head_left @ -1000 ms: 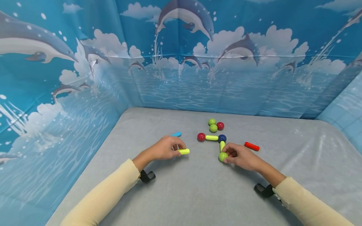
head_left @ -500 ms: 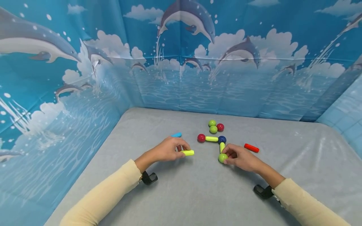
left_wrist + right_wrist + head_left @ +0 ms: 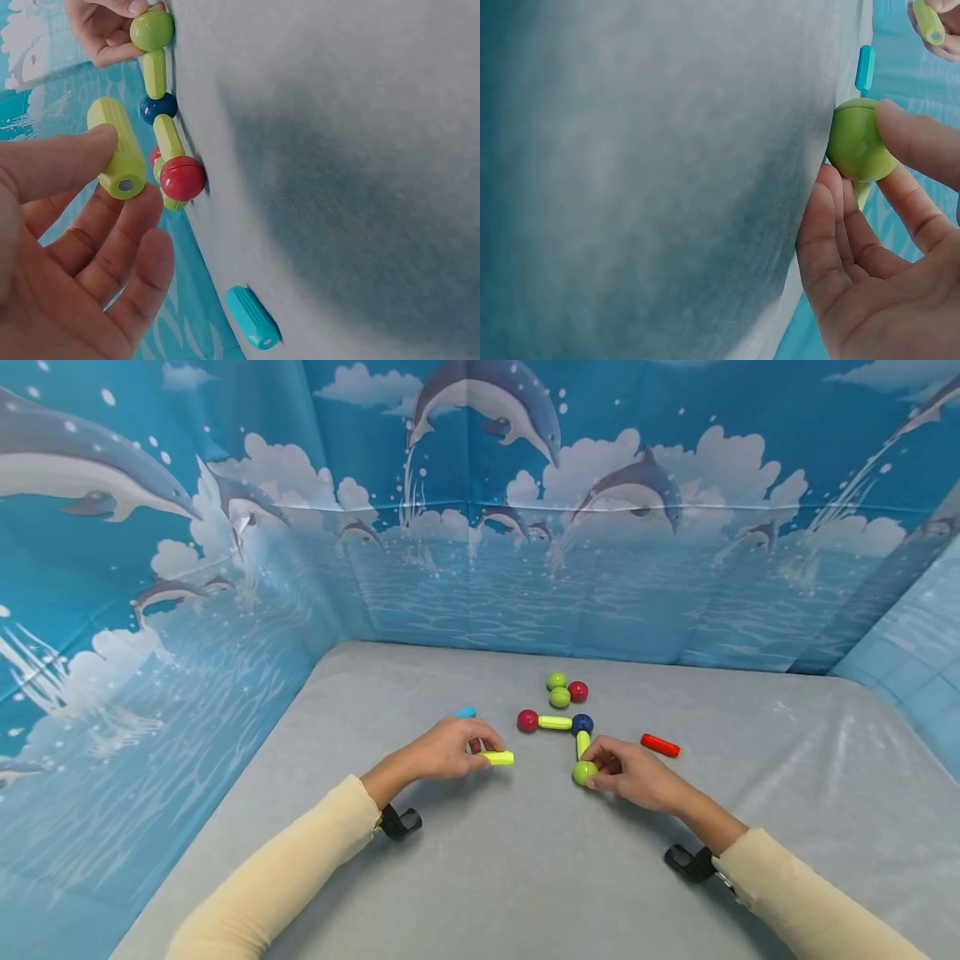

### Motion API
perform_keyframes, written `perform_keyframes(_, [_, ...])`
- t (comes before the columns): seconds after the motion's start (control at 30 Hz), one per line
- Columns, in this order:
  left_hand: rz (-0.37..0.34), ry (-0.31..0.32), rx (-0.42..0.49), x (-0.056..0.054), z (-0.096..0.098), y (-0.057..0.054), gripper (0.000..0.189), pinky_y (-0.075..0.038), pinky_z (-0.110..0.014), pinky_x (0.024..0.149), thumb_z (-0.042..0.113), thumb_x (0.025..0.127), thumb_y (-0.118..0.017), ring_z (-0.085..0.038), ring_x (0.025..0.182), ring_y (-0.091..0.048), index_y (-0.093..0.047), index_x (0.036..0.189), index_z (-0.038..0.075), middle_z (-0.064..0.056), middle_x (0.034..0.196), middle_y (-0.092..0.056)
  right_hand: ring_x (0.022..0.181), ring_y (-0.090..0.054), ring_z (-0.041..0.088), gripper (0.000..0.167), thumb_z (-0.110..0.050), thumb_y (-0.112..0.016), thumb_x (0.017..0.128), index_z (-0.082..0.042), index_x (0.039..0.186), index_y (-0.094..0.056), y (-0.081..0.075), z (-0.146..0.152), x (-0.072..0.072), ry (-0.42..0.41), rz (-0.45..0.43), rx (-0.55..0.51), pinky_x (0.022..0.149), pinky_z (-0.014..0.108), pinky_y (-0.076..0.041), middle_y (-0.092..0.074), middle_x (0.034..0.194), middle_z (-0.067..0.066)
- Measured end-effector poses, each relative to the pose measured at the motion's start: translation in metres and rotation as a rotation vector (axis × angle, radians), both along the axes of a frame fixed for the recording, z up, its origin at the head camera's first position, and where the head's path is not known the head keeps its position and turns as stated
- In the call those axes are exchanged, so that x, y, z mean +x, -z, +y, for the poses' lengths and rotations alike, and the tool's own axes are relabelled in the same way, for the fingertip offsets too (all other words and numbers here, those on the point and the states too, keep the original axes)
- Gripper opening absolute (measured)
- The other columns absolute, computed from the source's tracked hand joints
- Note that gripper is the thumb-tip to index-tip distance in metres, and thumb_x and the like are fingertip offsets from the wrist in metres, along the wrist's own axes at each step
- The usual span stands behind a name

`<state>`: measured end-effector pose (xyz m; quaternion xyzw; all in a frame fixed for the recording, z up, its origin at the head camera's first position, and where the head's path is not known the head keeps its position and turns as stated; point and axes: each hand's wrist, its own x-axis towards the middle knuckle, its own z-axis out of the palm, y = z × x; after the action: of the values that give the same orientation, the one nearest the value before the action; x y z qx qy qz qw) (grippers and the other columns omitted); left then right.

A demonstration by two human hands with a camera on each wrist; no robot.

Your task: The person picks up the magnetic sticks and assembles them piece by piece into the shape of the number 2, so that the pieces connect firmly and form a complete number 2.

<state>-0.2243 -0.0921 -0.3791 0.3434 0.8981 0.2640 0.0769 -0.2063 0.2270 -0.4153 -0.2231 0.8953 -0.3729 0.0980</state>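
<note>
My left hand pinches a yellow-green magnetic rod between thumb and fingers; a small metal disc shows in its near end. My right hand holds a green ball between thumb and fingers. That ball sits at the end of a yellow-green rod, which runs to a dark blue ball. From the blue ball a second yellow-green rod leads left to a red ball, making an L shape on the grey cloth. The held rod is left of this chain, apart from it.
Behind the chain two green balls and a red ball lie close together. A red rod lies right of the right hand. A light blue rod lies beyond the left hand. Dolphin-print curtains border the grey table.
My left hand has moved a little to the right with the yellow-green rod. The right hand keeps its hold on the green ball, and the chain holds its shape.
</note>
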Motion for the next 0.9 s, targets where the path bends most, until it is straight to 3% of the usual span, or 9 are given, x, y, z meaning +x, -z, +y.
perform_keyframes(0.13, [-0.023, -0.005, 0.013, -0.004, 0.005, 0.000, 0.024, -0.051, -0.021, 0.075, 0.006, 0.088, -0.072, -0.014, 0.091, -0.065, -0.075, 0.110, 0.015, 0.000, 0.108, -0.074, 0.089, -0.057, 0.018, 0.022, -0.010, -0.073, 0.088, -0.010, 0.107, -0.063, 0.000, -0.001, 0.000, 0.006, -0.004, 0.006, 0.072, 0.022, -0.050, -0.064, 0.098, 0.005])
perform_keyframes(0.27, [-0.059, -0.010, 0.035, -0.005, 0.011, 0.000, 0.024, -0.052, -0.021, 0.069, 0.004, 0.089, -0.071, -0.017, 0.093, -0.065, -0.074, 0.110, 0.014, -0.002, 0.110, -0.073, 0.090, -0.057, 0.018, 0.023, -0.011, -0.073, 0.088, -0.010, 0.109, -0.063, -0.001, -0.001, -0.002, 0.011, -0.019, 0.008, 0.071, 0.022, -0.050, -0.064, 0.099, 0.006])
perform_keyframes(0.57, [-0.069, -0.008, 0.033, -0.008, 0.026, 0.010, 0.024, -0.052, -0.022, 0.076, 0.005, 0.091, -0.069, -0.017, 0.096, -0.066, -0.073, 0.113, 0.011, -0.004, 0.113, -0.073, 0.090, -0.057, 0.018, 0.023, -0.012, -0.073, 0.089, -0.010, 0.109, -0.063, -0.001, -0.001, -0.002, 0.009, -0.045, 0.001, 0.071, 0.022, -0.050, -0.064, 0.099, 0.006])
perform_keyframes(0.9, [-0.046, -0.010, -0.017, -0.013, 0.048, 0.017, 0.023, -0.050, -0.020, 0.077, 0.010, 0.089, -0.073, -0.011, 0.090, -0.062, -0.075, 0.110, 0.017, 0.002, 0.108, -0.073, 0.090, -0.058, 0.017, 0.022, -0.013, -0.073, 0.089, -0.009, 0.109, -0.063, 0.000, -0.001, -0.003, 0.006, -0.037, -0.001, 0.073, 0.022, -0.050, -0.065, 0.100, 0.006])
